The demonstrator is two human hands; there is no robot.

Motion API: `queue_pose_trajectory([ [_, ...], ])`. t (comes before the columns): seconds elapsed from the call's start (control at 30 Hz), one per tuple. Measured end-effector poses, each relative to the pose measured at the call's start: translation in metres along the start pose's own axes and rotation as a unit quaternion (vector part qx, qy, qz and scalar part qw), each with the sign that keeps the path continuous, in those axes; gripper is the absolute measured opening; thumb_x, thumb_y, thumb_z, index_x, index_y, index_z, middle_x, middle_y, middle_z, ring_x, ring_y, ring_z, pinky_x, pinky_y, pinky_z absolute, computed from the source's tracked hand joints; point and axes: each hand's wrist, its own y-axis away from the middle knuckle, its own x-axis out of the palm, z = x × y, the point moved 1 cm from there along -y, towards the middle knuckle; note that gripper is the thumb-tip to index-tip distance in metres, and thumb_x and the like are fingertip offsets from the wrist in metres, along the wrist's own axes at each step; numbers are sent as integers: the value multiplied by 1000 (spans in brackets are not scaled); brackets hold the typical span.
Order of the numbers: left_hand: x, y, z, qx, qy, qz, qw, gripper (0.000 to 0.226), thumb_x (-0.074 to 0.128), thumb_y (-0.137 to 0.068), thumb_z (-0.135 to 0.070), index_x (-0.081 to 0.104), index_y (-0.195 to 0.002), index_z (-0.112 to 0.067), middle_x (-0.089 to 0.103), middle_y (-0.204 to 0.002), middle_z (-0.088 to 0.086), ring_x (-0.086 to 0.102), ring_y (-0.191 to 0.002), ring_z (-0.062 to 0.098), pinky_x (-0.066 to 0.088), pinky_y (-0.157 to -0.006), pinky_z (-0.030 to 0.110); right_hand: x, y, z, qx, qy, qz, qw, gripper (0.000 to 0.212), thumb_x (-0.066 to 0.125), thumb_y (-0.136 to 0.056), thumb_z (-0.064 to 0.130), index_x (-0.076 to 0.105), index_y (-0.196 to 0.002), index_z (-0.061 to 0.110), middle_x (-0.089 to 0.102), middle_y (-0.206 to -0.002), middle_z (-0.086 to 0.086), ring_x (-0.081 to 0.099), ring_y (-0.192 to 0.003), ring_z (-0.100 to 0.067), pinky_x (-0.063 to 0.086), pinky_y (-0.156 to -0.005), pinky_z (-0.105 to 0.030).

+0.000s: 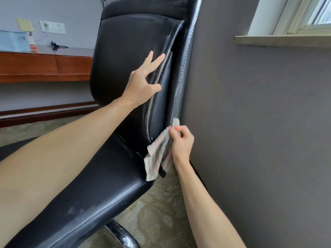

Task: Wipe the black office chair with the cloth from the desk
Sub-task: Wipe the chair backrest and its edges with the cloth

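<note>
I have the chair (125, 51) filling the middle of my view, its back tilted close to the grey wall (250, 122) on the right. My left hand (143, 81) lies flat on the right side of the back cushion, fingers straight and a little spread, the thumb set apart lower down across the cushion's piped edge. My right hand (181, 142) is lower, at the stitched outer edge of the back just above the seat (89, 185). Its fingers are curled and pinch the cloth (157, 156) against that edge. The cloth is pale with a faint pink and green check; its top corner touches the stitching, and the rest hangs loose over the seat's rear corner. Dust shows grey on the top of the back and along the piping. Behind the chair to the left is the desk (44, 63), with a blue basket (12, 41) and a black plug (57, 44) on it and sockets (52, 26) on the wall above. A window sill (283, 40) is at upper right, patterned carpet (157, 212) is below, and the chair's chrome base (121, 235) shows under the seat.
</note>
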Motion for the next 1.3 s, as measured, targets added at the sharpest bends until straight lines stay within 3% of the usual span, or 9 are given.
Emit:
queue_pose_trajectory([
  [0.1, 1, -1, -2, -3, -7, -8, 1000, 85, 59, -76, -5, 36, -135, -62, 18, -160, -14, 17, -146, 11, 23, -111, 29, -7, 9, -18, 54, 18, 12, 998, 32, 68, -85, 12, 54, -59, 25, 50, -63, 10, 46, -65, -5, 40, -69, -25],
  [0.27, 1, 1, -3, -6, 9, -21, 1000, 85, 58, -75, -3, 39, -134, -61, 18, -160, -14, 20, -147, 13, 32, -114, 46, 7, -15, 18, -1, -36, 7, 999, 27, 69, -82, 11, 62, -61, 26, 54, -63, 13, 49, -65, -1, 41, -63, -13],
  [0.37, -1, 2, -4, -5, 15, -22, 1000, 84, 59, -73, -3, 41, -133, -60, 19, -160, -13, 23, -146, 15, 35, -112, 47, 15, -42, 49, 4, -88, -27, 996, 20, 71, -81, 10, 65, -66, 21, 57, -68, 6, 52, -70, -6, 44, -69, -21],
  [0.5, -1, 2, -4, -4, 20, -27, 999, 84, 59, -73, -2, 42, -134, -57, 19, -160, -13, 19, -147, 12, 33, -114, 46, 17, -51, 58, 53, -127, 8, 990, 14, 71, -82, 10, 68, -71, 18, 63, -75, 0, 58, -75, -13, 50, -75, -30],
  [0.77, 2, 4, -5, -2, 19, -26, 999, 83, 60, -75, -4, 40, -132, -61, 20, -159, -14, 18, -145, 9, 29, -115, 36, -2, -15, 34, 74, -82, 63, 992, 31, 72, -81, 6, 64, -57, 24, 59, -62, 7, 58, -63, -9, 48, -61, -20],
  [0.9, -1, 6, -6, 1, 21, -27, 999, 84, 60, -74, -5, 41, -131, -64, 21, -158, -17, 22, -140, 0, 29, -106, 22, -1, -12, 37, 63, -75, 22, 995, 26, 72, -80, 9, 66, -60, 24, 58, -65, 7, 56, -68, -8, 48, -67, -21],
  [1.1, -6, 16, -5, 34, 7, -9, 999, 84, 57, -75, -8, 36, -134, -64, 18, -159, -17, 20, -143, 2, 22, -108, 23, 5, -14, 37, 117, -140, -24, 983, 19, 69, -83, 4, 66, -68, 15, 57, -72, -3, 53, -74, -18, 47, -75, -34],
  [1.17, -6, 18, -4, 44, -7, 9, 999, 84, 61, -78, -16, 28, -138, -64, 11, -161, -17, 13, -147, 7, 19, -110, 29, 5, -12, 38, 127, -157, -1, 979, 16, 68, -84, 2, 68, -71, 11, 57, -77, -9, 53, -77, -21, 48, -74, -36],
  [1.3, 1, 21, 0, 61, -98, 44, 992, 108, 75, -70, -35, 3, -147, -57, -13, -160, -17, -9, -149, 14, 8, -113, 66, 5, -6, 47, 65, -137, -1, 988, 13, 67, -84, 3, 66, -74, 10, 57, -76, -8, 53, -76, -18, 48, -73, -33],
])
